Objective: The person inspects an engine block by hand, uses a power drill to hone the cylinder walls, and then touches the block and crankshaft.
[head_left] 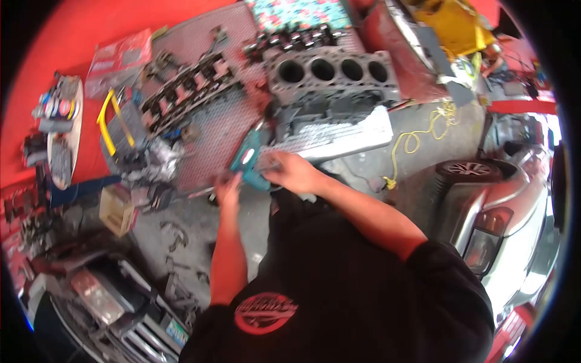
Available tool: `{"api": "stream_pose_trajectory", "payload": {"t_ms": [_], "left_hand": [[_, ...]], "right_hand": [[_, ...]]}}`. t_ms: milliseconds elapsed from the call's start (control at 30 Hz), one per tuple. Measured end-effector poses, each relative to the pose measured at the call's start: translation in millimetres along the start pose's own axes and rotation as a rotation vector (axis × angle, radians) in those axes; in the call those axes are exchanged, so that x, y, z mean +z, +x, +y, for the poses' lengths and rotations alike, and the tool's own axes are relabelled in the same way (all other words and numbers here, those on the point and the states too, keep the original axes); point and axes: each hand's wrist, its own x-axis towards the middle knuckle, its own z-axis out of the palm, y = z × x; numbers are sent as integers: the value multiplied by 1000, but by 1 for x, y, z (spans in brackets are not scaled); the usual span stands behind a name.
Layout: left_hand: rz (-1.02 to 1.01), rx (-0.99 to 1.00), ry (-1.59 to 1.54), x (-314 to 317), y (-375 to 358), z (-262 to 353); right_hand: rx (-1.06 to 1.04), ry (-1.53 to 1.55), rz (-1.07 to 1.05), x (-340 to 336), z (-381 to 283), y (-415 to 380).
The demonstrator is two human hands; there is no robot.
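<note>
A teal power tool (247, 156) with a narrow metal tip lies in front of my body, tip pointing away toward the engine parts. My right hand (295, 172) is closed on its right side by the handle. At its lower left, my left hand (227, 190) is at the tool's edge; blur hides how its fingers are set. Just beyond the right hand is a silver ribbed cover (339, 138) beside a dark engine part (330, 109). The tool is partly over the red perforated bench top (221, 130).
An engine block (331, 85) with open cylinder bores stands behind. To its left lies a cylinder head (190, 94); a yellow-framed hacksaw (109, 124) is farther left. A yellow cord (411, 142) trails across the floor. Cars, including a silver one (514, 224), flank me.
</note>
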Motion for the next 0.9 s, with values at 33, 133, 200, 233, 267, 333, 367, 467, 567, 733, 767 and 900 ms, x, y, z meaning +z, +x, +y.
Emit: {"api": "stream_pose_trajectory", "payload": {"t_ms": [33,133,200,233,267,333,367,467,567,733,767,900], "left_hand": [[26,-97,-30,13,11,7],[107,-223,81,44,18,24],[128,-295,109,45,28,17],[136,-271,100,46,30,13],[136,-241,88,52,32,10],[110,-207,-41,53,28,5],[122,-244,-60,55,21,14],[35,-292,-100,28,54,-28],[35,-272,-229,40,23,-4],[55,-258,-506,47,30,-30],[35,-174,-503,50,32,-35],[-11,-240,-614,53,38,-21]], "right_hand": [[67,-9,-209,5,0,-26],[362,50,-212,20,56,-106],[501,51,-177,0,68,-127],[543,132,-18,-4,68,-136],[583,52,10,-11,70,-140],[643,13,90,-22,69,-144],[652,54,134,-20,77,-143],[584,106,126,-13,65,-118],[478,136,104,6,60,-84],[329,76,44,37,52,-50],[320,60,16,39,51,-48],[339,24,-55,42,54,-48]]}}
